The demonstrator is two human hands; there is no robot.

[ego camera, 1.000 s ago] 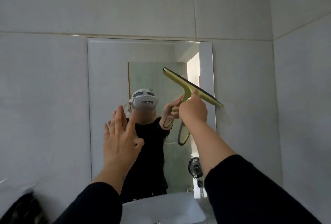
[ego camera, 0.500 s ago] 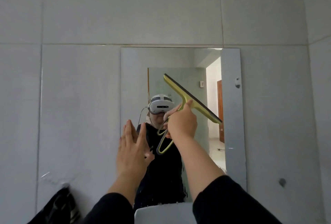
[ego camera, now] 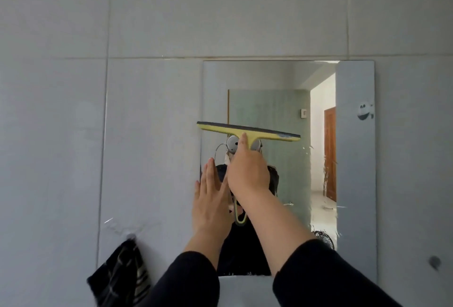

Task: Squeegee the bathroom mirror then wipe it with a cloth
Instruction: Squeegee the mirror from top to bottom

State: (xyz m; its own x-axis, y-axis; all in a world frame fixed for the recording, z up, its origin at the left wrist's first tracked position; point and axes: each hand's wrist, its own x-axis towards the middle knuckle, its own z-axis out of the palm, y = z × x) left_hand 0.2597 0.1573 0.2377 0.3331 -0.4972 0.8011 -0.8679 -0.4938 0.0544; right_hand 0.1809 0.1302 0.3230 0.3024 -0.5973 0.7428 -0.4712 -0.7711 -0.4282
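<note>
1. We're gripping the squeegee (ego camera: 247, 131) by its handle with our right hand (ego camera: 247, 174), fingers wrapped shut around it and the index finger running up toward the blade. The blade is sitting nearly level across the left half of the mirror (ego camera: 355, 159), about mid-height, left tip right at the mirror's left edge.
2. Our left hand (ego camera: 212, 196) is hanging flat and open with nothing in it, just beside the right wrist, close to the glass by the mirror's left edge. Can't tell if it's actually touching.
3. For doing this pass well, we're thinking: keep the rubber edge pressed evenly so both ends stay on the glass, and pull straight down in one go, no stopping halfway.
4. The right side is looking streaky with drips, so it probably needs its own overlapping pass.
5. Head count: one squeegee, one mirror, two hands, and one dark striped cloth (ego camera: 122, 277) hanging on the wall (ego camera: 61, 110) below left of the mirror, likely for the wiping part, which isn't started yet.
</note>
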